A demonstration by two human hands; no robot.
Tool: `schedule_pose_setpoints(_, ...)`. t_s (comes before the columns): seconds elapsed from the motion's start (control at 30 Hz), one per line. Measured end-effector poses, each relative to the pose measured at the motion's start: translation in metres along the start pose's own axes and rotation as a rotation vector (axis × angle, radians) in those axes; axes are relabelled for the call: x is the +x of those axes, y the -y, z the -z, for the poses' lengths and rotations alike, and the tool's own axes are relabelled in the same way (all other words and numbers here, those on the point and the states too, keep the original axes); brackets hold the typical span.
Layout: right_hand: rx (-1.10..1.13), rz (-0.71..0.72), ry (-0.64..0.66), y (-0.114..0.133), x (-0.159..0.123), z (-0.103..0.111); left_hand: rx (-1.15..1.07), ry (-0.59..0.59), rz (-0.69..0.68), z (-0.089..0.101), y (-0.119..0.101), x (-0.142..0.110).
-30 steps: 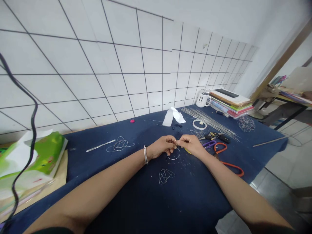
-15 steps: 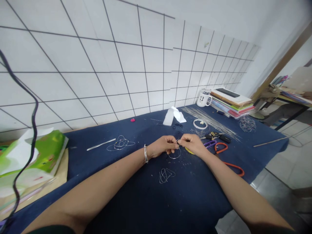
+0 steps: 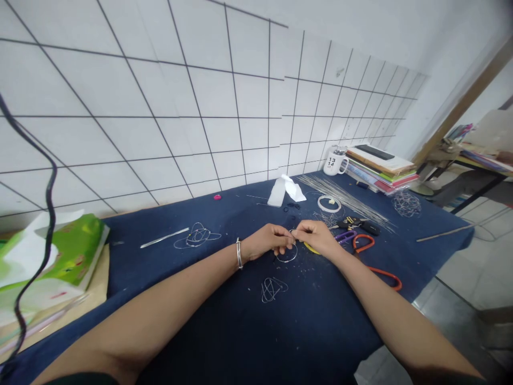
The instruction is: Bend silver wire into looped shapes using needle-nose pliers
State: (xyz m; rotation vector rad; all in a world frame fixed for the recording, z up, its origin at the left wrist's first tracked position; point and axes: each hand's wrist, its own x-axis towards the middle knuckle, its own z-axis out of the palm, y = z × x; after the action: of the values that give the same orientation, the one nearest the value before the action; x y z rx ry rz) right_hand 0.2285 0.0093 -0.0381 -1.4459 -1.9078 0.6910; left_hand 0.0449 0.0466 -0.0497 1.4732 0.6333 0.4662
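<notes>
A thin silver wire loop (image 3: 287,261) hangs below my fingers, its lower curve just over the dark blue cloth. My left hand (image 3: 274,238) is closed in a pinch on the loop's upper part. Close beside it, my right hand (image 3: 313,235) also pinches the wire, thumb and fingertips almost meeting the left ones. The exact spot where the fingertips grip is too small to make out. Something yellow (image 3: 311,248) shows under my right hand. Nearer to me on the cloth lies a tangle of thin wire loops (image 3: 273,289).
Orange-handled scissors (image 3: 388,278), a purple-handled tool (image 3: 345,237) and black pliers (image 3: 348,222) lie right of my hands. Long straight wires (image 3: 344,198) stretch behind them, near a white mug (image 3: 335,161) and stacked books (image 3: 380,166). Leftward are coiled loops (image 3: 197,236) and a tissue pack (image 3: 80,251).
Both hands stay in nearly the same place, still pinching the wire loop. The view has shifted slightly, so things on the left sit a little further left.
</notes>
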Motion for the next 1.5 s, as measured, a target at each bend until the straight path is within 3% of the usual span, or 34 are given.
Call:
schedule_pose_setpoints(0.13, -0.088, 0.037, 0.053, 0.0, 0.002, 0.006, -0.025, -0.073, -0.004, 0.001, 0.003, 0.001)
schedule_pose_setpoints(0.27, -0.404, 0.159, 0.094, -0.004, 0.0, 0.022, -0.109, -0.18, -0.06, 0.011, 0.005, 0.004)
schedule_pose_setpoints(0.37, -0.64, 0.149, 0.189, -0.009, -0.005, 0.031, -0.182, -0.279, -0.096, 0.023, 0.007, 0.007)
schedule_pose_setpoints(0.47, -0.741, 0.161, 0.245, -0.011, -0.008, 0.034, -0.22, -0.34, -0.113, 0.034, 0.009, 0.01)
schedule_pose_setpoints(0.63, -0.81, 0.207, 0.246, -0.005, -0.007, 0.03, -0.228, -0.317, -0.126, 0.041, 0.008, 0.011)
schedule_pose_setpoints(0.9, -0.969, 0.156, 0.125, -0.003, -0.006, 0.014, -0.206, -0.272, -0.124, 0.04, 0.006, 0.01)
schedule_pose_setpoints(1.5, -0.716, 0.237, -0.054, 0.007, -0.001, 0.022, -0.174, -0.313, -0.19, 0.037, 0.01, 0.012)
